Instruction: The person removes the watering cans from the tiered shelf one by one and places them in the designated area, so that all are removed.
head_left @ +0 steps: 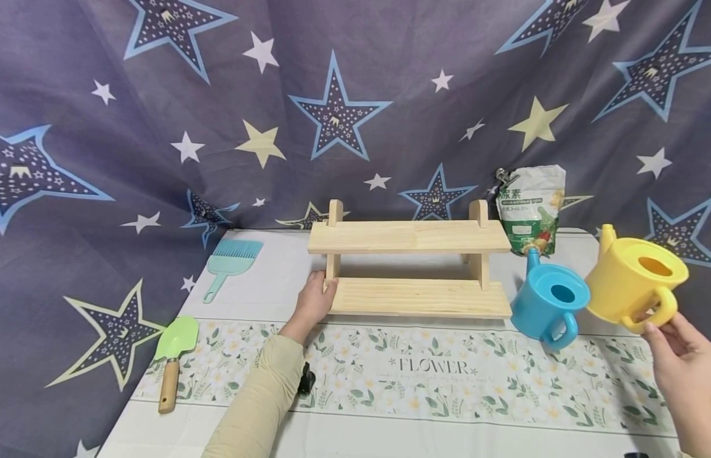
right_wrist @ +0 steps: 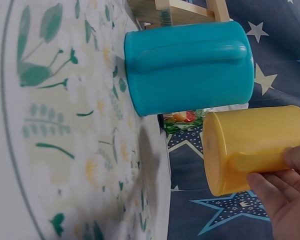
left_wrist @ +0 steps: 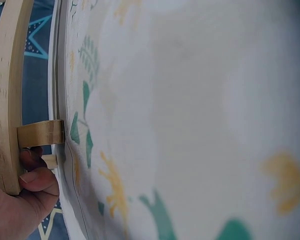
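Note:
A two-tier wooden shelf [head_left: 418, 298] stands at the middle of the table. My left hand [head_left: 316, 298] grips the left end of its lower board; the left wrist view shows the thumb and fingers curled about the board's end [left_wrist: 5, 100]. My right hand [head_left: 684, 356] holds a yellow watering can [head_left: 636, 273] by its handle, raised off the table. Just left of it, a blue watering can [head_left: 547, 299] stands on the table beside the shelf's right end. In the right wrist view the yellow can [right_wrist: 255, 145] hangs apart from the blue can [right_wrist: 190, 70].
Behind the blue can stands a white and green bag [head_left: 529, 210] with a clip on top. At the left lie a teal brush [head_left: 232, 259] and a green trowel [head_left: 177, 340] with a wooden handle. A star-patterned curtain [head_left: 412, 38] hangs behind the table.

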### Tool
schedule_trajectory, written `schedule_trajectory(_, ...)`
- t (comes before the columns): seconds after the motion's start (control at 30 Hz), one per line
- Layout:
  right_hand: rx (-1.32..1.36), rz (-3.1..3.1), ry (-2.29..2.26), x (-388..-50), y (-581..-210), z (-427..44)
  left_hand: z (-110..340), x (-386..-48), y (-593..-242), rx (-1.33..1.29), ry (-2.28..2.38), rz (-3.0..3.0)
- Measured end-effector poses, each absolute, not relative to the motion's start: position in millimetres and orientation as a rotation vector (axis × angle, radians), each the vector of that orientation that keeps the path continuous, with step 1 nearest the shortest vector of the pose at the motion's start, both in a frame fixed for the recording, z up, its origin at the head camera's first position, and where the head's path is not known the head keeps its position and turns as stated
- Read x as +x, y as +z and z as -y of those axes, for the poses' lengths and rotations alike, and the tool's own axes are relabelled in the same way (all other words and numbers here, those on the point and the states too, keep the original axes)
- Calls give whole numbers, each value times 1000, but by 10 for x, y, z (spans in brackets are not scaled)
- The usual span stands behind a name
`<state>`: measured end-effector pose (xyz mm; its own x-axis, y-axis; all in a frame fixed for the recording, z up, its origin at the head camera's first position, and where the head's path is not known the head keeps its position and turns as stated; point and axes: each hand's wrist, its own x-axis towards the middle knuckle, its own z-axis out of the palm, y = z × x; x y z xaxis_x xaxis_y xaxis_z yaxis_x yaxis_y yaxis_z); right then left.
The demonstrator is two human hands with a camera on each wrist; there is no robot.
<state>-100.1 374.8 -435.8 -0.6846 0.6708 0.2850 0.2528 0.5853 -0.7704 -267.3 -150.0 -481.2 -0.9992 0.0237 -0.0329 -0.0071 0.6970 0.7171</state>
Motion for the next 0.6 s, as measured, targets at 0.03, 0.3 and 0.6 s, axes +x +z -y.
schedule_trajectory(0.03, -739, 2258, 962, -997, -4370, -3744, 1499, -2673, -4811, 14, 1206, -2858)
schedule_trajectory(0.3, -774, 2271, 927, -998, -4460, -3737, 1495, -2659, -4797, 7, 1213, -2852)
schedule_trajectory(0.6, -833, 2310, 914, -987, -4559, -3741, 1492, -2667, -4813, 21, 1219, -2860)
